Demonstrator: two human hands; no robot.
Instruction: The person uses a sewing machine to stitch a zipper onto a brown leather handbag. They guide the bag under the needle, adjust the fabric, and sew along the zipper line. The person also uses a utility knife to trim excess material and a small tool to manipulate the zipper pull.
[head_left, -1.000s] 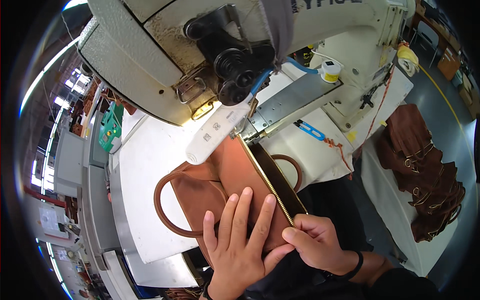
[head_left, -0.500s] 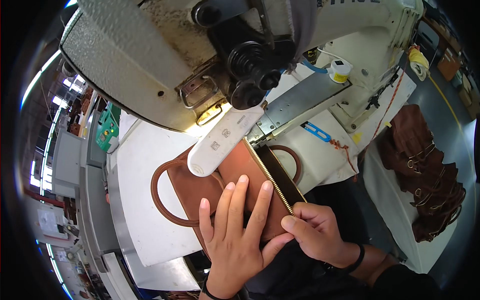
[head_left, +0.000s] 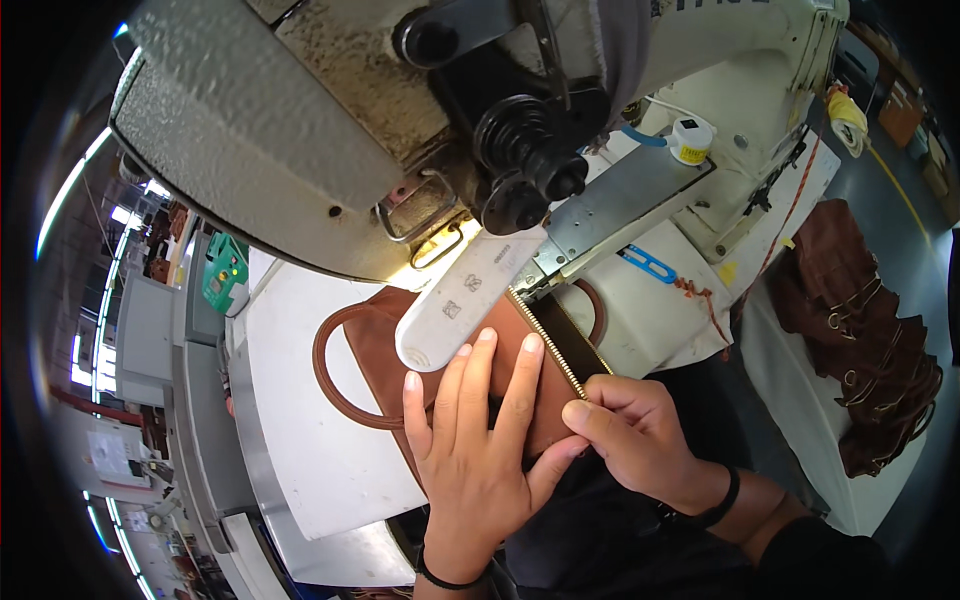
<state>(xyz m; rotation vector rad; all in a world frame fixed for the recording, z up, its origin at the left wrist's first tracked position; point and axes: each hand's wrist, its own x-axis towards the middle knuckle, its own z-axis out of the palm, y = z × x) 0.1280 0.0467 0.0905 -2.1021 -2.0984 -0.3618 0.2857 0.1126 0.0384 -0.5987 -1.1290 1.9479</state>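
Observation:
A brown leather handbag (head_left: pixel 386 345) lies under the head of a sewing machine (head_left: pixel 290 150). One looped handle (head_left: pixel 330 352) sticks out on its left, and a second loop shows on the right. The bag's gold-toothed zipper (head_left: pixel 545 340) runs from the machine's foot area down toward me. Flat on the leather left of the zipper rests my left hand (head_left: pixel 480 470), fingers spread. My right hand (head_left: pixel 640 435) pinches the zipper edge at its near end, thumb on top. A long white guard plate (head_left: pixel 465 300) hides the stitching point.
Brown leather pieces with metal rings (head_left: pixel 860 350) are piled at the right on a pale cloth. A blue plastic tool (head_left: pixel 648 264) tied to reddish cord lies on the white table (head_left: pixel 300 470). A green control box (head_left: pixel 226 275) stands at the left.
The bag has slid slightly away from me under the machine, both hands travelling with it. The whole view has also shifted a little. Both hands keep their hold.

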